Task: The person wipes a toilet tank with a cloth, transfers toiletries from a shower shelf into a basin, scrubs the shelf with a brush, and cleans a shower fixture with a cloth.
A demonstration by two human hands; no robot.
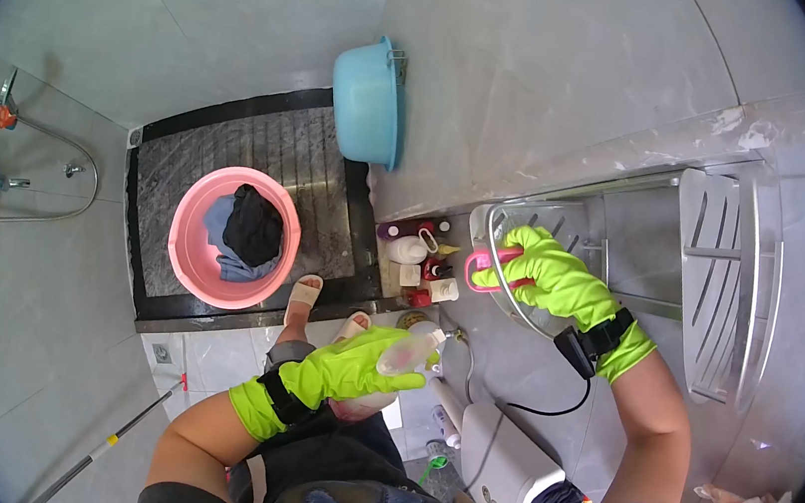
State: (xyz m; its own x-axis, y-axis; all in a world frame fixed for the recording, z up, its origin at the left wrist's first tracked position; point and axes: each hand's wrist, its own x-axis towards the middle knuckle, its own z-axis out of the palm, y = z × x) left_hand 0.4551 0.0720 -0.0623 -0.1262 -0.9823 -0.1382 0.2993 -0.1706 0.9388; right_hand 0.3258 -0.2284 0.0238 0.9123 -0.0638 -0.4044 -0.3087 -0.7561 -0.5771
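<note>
My left hand, in a yellow-green rubber glove, is closed around a translucent bottle in front of my body. At the wall rack, my right hand wears a matching glove. Its fingers are wrapped round a pink loop-handled tool, whose working end I cannot see. That hand reaches over the metal rail of a clear shelf basket on the wall. Black straps with small devices circle both wrists.
A pink basin with dark and blue cloth stands on the dark shower floor. A light-blue basin hangs on the wall. Several bottles crowd the corner. Near my legs are a white bin and a toilet hose. A slotted rack is at right.
</note>
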